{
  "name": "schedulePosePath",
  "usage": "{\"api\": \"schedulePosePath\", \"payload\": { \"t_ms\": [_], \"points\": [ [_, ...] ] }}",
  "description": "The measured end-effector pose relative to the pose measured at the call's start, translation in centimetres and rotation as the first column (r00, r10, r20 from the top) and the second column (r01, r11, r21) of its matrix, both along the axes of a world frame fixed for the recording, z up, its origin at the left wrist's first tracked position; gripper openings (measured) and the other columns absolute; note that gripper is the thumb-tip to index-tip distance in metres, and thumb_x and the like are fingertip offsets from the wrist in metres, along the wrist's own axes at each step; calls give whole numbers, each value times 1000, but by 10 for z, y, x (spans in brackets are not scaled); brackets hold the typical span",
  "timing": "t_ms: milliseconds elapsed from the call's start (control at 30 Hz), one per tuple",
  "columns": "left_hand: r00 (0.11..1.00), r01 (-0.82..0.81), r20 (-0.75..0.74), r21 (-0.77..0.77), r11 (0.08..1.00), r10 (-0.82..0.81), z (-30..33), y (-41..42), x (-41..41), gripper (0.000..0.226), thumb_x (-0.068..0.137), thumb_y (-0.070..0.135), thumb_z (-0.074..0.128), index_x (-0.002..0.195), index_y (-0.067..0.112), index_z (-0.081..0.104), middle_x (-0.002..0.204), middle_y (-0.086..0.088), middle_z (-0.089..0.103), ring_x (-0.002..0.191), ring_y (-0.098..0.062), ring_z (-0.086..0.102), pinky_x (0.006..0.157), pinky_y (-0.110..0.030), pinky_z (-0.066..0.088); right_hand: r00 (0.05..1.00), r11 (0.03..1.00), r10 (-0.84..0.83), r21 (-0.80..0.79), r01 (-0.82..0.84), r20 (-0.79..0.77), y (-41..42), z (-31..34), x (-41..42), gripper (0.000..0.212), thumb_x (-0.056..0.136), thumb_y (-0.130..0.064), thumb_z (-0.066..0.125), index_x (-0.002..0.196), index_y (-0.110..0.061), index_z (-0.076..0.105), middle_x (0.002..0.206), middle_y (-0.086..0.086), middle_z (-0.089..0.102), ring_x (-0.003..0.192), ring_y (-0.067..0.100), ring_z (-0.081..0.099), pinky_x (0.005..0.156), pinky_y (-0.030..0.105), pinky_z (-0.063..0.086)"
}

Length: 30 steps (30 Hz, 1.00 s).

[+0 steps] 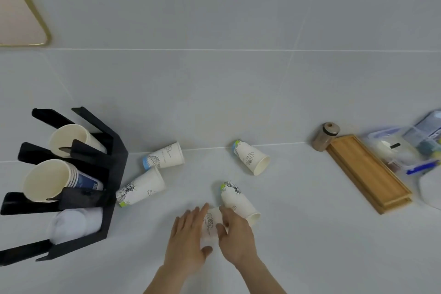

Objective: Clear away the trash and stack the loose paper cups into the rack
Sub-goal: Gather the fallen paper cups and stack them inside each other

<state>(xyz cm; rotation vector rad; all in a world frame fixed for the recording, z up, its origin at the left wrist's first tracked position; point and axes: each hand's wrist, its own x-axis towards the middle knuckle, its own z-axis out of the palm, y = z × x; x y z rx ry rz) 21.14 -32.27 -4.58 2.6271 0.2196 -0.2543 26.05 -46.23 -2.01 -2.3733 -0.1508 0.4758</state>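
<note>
Cup [210, 224] on desk [310, 234] is pinched between left hand [188, 238] and right hand [235, 238], both grips closing on it, probably to lift toward rack [112, 162].

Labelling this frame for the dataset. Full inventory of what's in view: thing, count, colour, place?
Black cup rack: one, far left of the white counter.
Stacked paper cups in rack: two groups, cream insides, upper slot and middle slot.
Pale lids or cups in the lowest slot: whitish, too blurred to count.
Loose printed paper cups lying on their sides: four, white; two beside the rack, one mid-counter, one by the hands.
Printed paper cup between the hands: one, white.
Small brown lidded jar: one, right.
Long wooden tray: one, right.
Clear plastic containers: far right, count unclear.
Gold-edged mirror corner: upper left.
Left hand, right hand: both on the held cup.
</note>
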Motion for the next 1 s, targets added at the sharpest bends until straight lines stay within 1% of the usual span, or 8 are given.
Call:
{"api": "schedulePosePath", "payload": {
  "t_ms": [200,300,400,500,600,700,833,1000],
  "points": [
    [980,-131,105,-294,947,168,2,-12,5,93,75,38,61,156,38,15,145,16,44,135,-9,44,108,-30,39,997,947,-65,318,46,50,20,23,-6,43,93,-15,57,131,-34,60,81,-5,76,84,9,69,80,25,56],
    [931,-256,132,-427,867,340,11,-7,7,90,63,43,71,145,36,36,134,25,51,124,-5,52,100,-25,44,987,924,-106,379,52,123,22,39,-11,31,92,-34,56,122,-38,64,85,-8,76,86,7,70,80,26,56],
    [886,-345,107,-501,794,452,10,4,0,85,48,37,86,120,51,44,116,20,61,107,-12,59,86,-30,49,884,929,-283,335,156,372,11,40,-7,24,92,-39,56,109,-30,70,98,-14,73,95,10,67,83,29,52],
    [859,-401,35,-574,714,511,8,15,-11,85,51,22,90,106,59,37,114,19,61,106,-17,60,79,-29,45,806,957,-287,131,257,518,-12,22,11,33,82,-3,70,108,-22,69,104,-7,69,97,22,62,78,34,50],
    [851,-408,27,-594,694,524,5,21,-21,89,52,16,92,107,57,35,116,20,61,108,-19,61,74,-26,44,881,952,-111,-204,227,461,-38,-4,25,68,65,12,70,124,-21,67,128,7,63,117,33,59,90,43,52],
    [851,-395,53,-590,704,523,8,24,-28,107,46,20,97,127,50,35,129,17,57,116,-17,57,88,-31,47,940,936,-91,-295,193,328,-49,-13,28,65,77,2,68,135,-28,62,143,6,55,125,31,56,94,42,51],
    [862,-377,87,-548,747,499,17,31,-30,122,44,31,97,145,43,29,140,23,49,124,-8,51,102,-38,46,916,939,-246,-154,306,317,-47,-12,33,30,90,-8,64,113,-26,72,108,-1,70,91,28,68,65,32,43],
    [844,-410,117,-489,770,524,22,33,-28,104,52,33,95,138,44,37,133,21,53,115,-11,54,88,-29,44,850,857,-489,293,425,197,-27,28,45,22,94,-10,65,94,-29,75,83,-3,74,76,20,69,71,37,56]
  ]
}}
